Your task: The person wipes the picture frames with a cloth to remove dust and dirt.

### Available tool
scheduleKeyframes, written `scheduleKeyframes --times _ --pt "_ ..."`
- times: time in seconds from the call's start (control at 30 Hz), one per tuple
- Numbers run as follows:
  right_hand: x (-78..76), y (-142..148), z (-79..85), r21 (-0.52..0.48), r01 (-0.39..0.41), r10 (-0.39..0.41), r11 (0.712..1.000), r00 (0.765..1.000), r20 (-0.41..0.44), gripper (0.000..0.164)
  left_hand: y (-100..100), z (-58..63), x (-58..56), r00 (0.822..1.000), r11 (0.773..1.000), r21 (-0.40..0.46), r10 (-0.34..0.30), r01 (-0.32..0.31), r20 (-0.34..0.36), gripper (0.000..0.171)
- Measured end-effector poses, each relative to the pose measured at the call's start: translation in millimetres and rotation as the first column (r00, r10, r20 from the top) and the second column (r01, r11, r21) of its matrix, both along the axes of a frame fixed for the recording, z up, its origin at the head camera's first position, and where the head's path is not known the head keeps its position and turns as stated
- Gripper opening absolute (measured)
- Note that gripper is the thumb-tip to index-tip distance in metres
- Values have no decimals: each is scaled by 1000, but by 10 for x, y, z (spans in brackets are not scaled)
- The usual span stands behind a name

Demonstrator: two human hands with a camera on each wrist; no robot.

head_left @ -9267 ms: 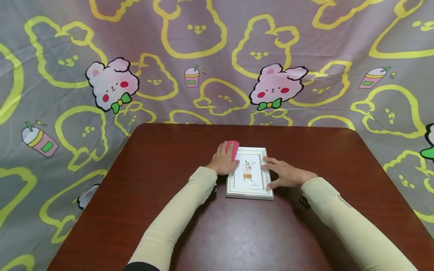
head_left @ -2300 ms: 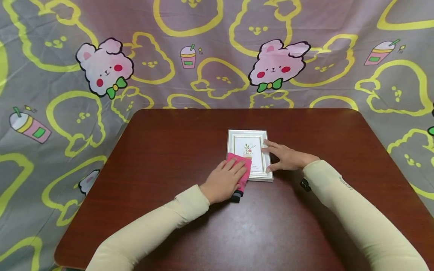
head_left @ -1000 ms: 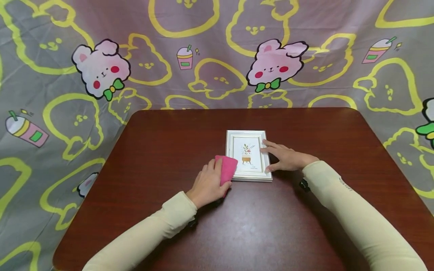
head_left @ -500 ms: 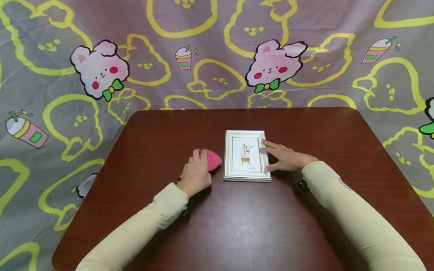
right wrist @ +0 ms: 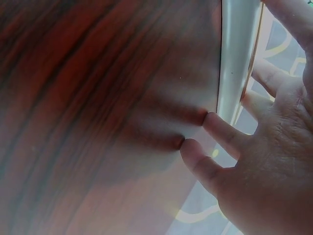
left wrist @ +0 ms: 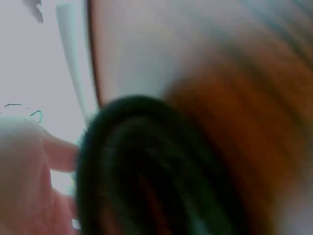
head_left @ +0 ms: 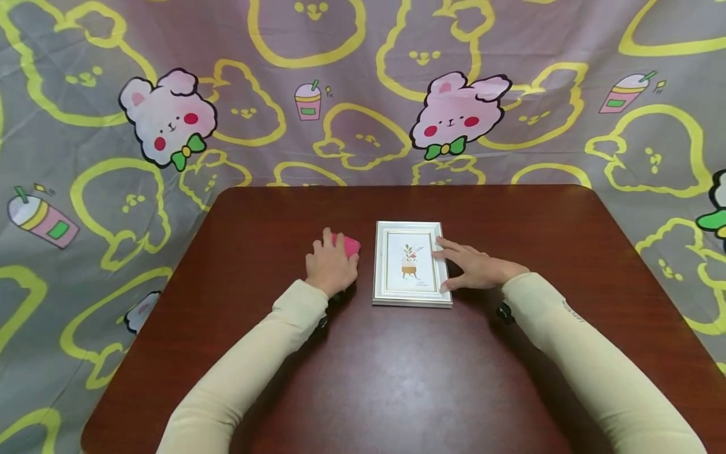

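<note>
In the head view a white picture frame (head_left: 380, 265) with a plant picture lies flat near the table's middle. To its left, my left hand (head_left: 329, 268) grips a pink cloth (head_left: 351, 246) by the table surface; fingers cover most of the cloth. A dark, blurred loop (left wrist: 132, 127) fills the centre of the left wrist view, with part of the hand at lower left. My right hand (head_left: 473, 268) is spread along the frame's right side, thumb and fingertips touching its border. The right wrist view has two fingers (right wrist: 225, 134) reaching down to the tabletop beside the frame.
The dark red-brown wooden table (head_left: 272, 221) has rounded far corners. Behind it and along its sides hangs a grey-pink curtain (head_left: 363, 69) printed with yellow outlines and rabbit faces.
The left hand has drawn the pink cloth over the frame's left side and off it to the left, then slightly farther away. The right hand has stayed at the frame's right edge.
</note>
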State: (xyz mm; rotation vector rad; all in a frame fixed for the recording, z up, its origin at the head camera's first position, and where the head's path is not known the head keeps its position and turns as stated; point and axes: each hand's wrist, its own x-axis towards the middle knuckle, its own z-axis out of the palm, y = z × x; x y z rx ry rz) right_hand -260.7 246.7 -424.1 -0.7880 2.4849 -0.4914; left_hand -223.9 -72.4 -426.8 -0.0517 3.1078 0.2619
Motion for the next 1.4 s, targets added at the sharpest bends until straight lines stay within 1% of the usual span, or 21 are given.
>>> scheduleKeyframes --times 0.07,0.13,0.2,0.27,0.33,0.4,0.47,0.53,0.6,0.67,0.8,0.9,1.03,1.13,1.2,1.27,1.33,1.4 --pt "-1 14 15 4 6 -6 1000 1000 -3 86 0 36 -23 996 997 -17 -74 73 -42 62" --pt "-2 33 34 6 9 -8 1000 1000 -8 85 -18 60 -44 984 986 -53 -164 161 -63 56" --pt "-4 57 49 6 10 -10 1000 1000 -8 85 -39 55 -60 969 968 -79 -241 237 -49 53" --pt "-3 83 58 2 5 -5 1000 1000 -4 86 -46 22 -71 962 958 -89 -271 271 9 51" --pt "-4 107 57 -4 -1 1 1000 1000 -1 86 -29 -32 -83 964 963 -77 -254 259 78 51" --pt "-9 132 51 -11 -4 4 1000 1000 2 86 5 -95 -117 965 973 -64 -210 222 154 56" --pt "-11 147 48 -23 -8 8 1000 1000 4 85 44 -117 -139 962 981 -61 -170 187 213 60" --pt "-12 152 49 -31 -6 6 999 1000 10 84 73 -118 -156 959 986 -53 -143 161 243 62" --pt "-19 155 54 -38 -3 3 999 1000 16 85 94 -113 -160 959 988 -51 -130 147 252 62" --pt "-30 152 59 -42 3 -2 999 1000 21 85 103 -129 -180 963 989 -49 -123 138 241 63" --pt "-66 142 76 -44 6 -6 999 1000 10 85 103 -204 -247 970 991 -44 -114 126 214 64" --pt "-87 135 85 -46 9 -9 999 1000 7 84 109 -228 -275 974 992 -32 -112 121 197 64" --pt "-104 142 69 -51 11 -10 999 1000 24 83 133 -220 -264 976 993 -19 -112 118 186 64" --pt "-108 146 43 -51 6 -5 999 1000 25 82 144 -179 -229 978 993 -8 -116 119 174 67" --pt "-111 147 29 -52 14 -14 999 1000 -17 77 158 -131 -206 983 992 3 -128 129 135 68" --pt "-109 144 23 -72 40 -47 997 994 -102 68 188 -50 -178 986 989 1 -149 150 78 69" --pt "-94 133 25 -107 86 -107 991 972 -210 57 239 58 -113 983 983 -11 -183 183 9 69" --pt "-52 112 46 -160 124 -171 979 931 -322 48 313 177 -8 971 973 -55 -228 224 -68 68"
